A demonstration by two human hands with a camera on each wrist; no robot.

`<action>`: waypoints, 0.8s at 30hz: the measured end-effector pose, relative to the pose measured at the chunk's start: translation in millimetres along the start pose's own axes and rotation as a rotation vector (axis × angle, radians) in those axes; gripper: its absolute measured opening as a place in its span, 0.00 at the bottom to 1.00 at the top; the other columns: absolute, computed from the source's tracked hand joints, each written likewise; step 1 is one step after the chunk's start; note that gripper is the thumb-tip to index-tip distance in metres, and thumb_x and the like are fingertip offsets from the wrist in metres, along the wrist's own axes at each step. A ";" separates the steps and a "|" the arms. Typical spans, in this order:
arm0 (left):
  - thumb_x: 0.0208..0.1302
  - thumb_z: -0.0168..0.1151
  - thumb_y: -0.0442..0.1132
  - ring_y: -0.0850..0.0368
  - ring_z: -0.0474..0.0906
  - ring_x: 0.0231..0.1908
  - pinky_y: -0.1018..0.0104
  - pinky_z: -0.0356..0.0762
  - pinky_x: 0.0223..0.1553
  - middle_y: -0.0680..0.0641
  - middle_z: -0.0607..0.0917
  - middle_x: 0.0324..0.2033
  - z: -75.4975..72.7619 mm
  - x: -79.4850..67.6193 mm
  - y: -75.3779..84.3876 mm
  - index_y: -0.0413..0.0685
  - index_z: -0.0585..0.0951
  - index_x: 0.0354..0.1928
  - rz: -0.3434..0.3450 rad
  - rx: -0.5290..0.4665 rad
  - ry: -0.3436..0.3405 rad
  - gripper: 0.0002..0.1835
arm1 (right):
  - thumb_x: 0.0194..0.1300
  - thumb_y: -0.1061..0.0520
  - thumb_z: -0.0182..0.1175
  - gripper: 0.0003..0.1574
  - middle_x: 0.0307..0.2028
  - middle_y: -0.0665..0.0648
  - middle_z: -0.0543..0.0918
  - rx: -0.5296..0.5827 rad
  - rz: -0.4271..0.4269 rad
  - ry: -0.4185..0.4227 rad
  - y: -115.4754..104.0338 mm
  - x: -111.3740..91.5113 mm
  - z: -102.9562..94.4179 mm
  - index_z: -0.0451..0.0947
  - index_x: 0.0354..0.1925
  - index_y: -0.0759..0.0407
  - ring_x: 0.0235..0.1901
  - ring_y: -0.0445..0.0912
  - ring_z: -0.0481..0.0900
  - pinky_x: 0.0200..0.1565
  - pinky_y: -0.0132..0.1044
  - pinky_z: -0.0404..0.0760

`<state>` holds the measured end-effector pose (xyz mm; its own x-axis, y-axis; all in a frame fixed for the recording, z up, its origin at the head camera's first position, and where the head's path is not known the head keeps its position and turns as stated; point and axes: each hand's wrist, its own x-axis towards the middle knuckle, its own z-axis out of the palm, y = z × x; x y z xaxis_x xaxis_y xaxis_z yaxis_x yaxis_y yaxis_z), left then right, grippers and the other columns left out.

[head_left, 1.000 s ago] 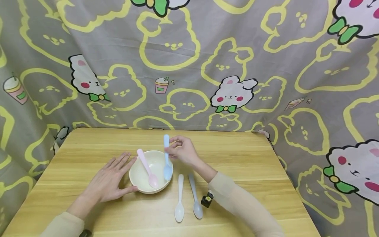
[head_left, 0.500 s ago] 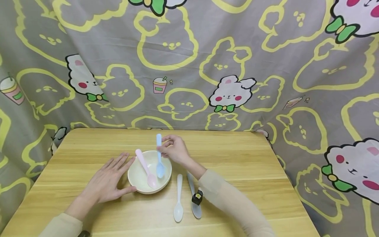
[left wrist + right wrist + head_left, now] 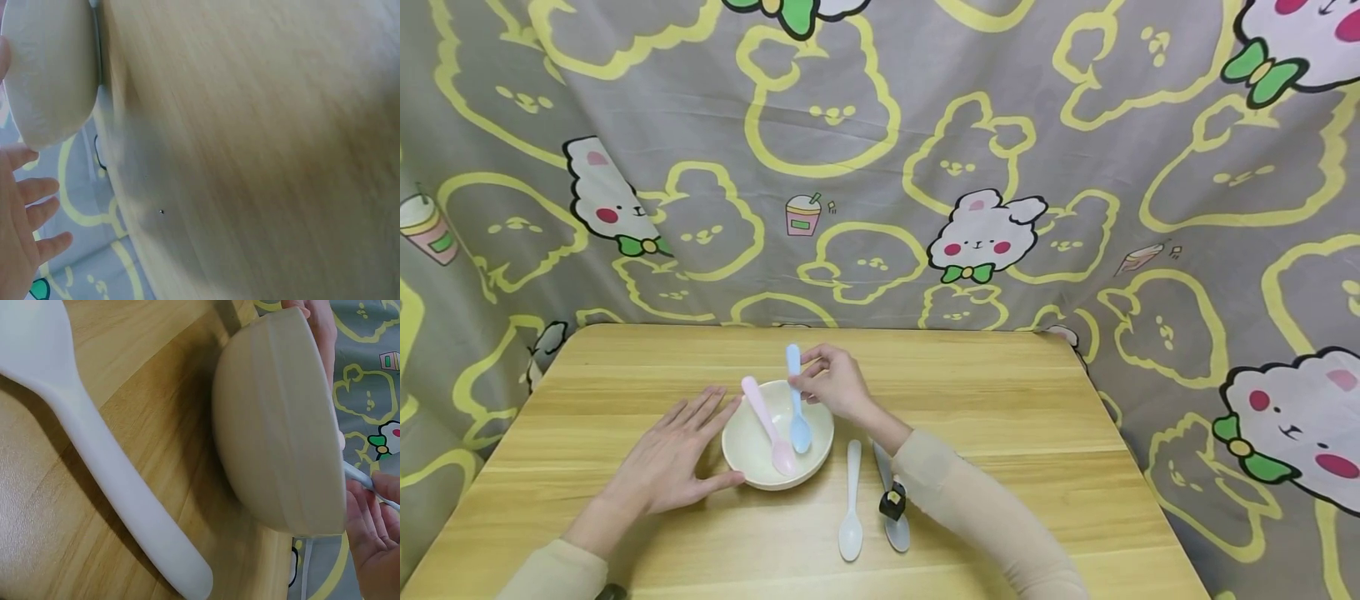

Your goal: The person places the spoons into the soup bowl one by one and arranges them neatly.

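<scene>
A cream bowl (image 3: 745, 462) stands on the wooden table, with a pink spoon (image 3: 763, 410) leaning in it, handle over the far left rim. My right hand (image 3: 837, 385) pinches the handle of a light blue spoon (image 3: 800, 427) above the bowl; its scoop is inside, beside the pink one. Against the bowl's left side rests my left hand (image 3: 673, 454), fingers spread and straight, thumb near the front rim. In the left wrist view the left hand (image 3: 22, 219) touches the bowl (image 3: 53, 69). The right wrist view shows the bowl's outer wall (image 3: 275, 425) between both hands.
Right of the bowl a white spoon (image 3: 852, 500) lies on the table (image 3: 1000, 400). Beside it lies a grey spoon (image 3: 897, 533), partly covered by the small black wrist camera (image 3: 892, 502). A patterned curtain (image 3: 865, 167) hangs behind the table.
My right hand has moved left with the blue spoon, from the bowl's right rim toward its middle. The left hand stays at the bowl. The right wrist now covers part of the grey spoon.
</scene>
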<state>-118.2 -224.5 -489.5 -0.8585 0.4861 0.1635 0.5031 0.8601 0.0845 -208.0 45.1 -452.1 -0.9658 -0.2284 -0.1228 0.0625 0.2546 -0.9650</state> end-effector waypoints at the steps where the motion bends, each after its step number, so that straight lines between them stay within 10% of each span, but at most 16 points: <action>1: 0.58 0.63 0.79 0.34 0.65 0.78 0.36 0.67 0.76 0.33 0.67 0.79 -0.3 0.2 0.0 0.46 0.64 0.81 0.001 0.001 0.001 0.60 | 0.63 0.63 0.75 0.20 0.32 0.57 0.89 -0.012 -0.004 0.001 0.4 -0.1 0.3 0.81 0.51 0.61 0.24 0.46 0.89 0.31 0.39 0.93; 24: 0.59 0.63 0.78 0.34 0.66 0.77 0.35 0.68 0.76 0.33 0.70 0.77 -1.1 -1.2 0.1 0.45 0.65 0.80 0.026 0.004 0.032 0.58 | 0.67 0.59 0.73 0.18 0.31 0.55 0.89 -0.307 -0.113 -0.034 0.9 -2.5 14.5 0.81 0.52 0.61 0.23 0.43 0.88 0.24 0.27 0.85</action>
<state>-116.9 -225.2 -488.6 -0.8415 0.5028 0.1974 0.5245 0.8480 0.0760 -201.9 32.3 -456.0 -0.9529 -0.3017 -0.0314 -0.1286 0.4956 -0.8590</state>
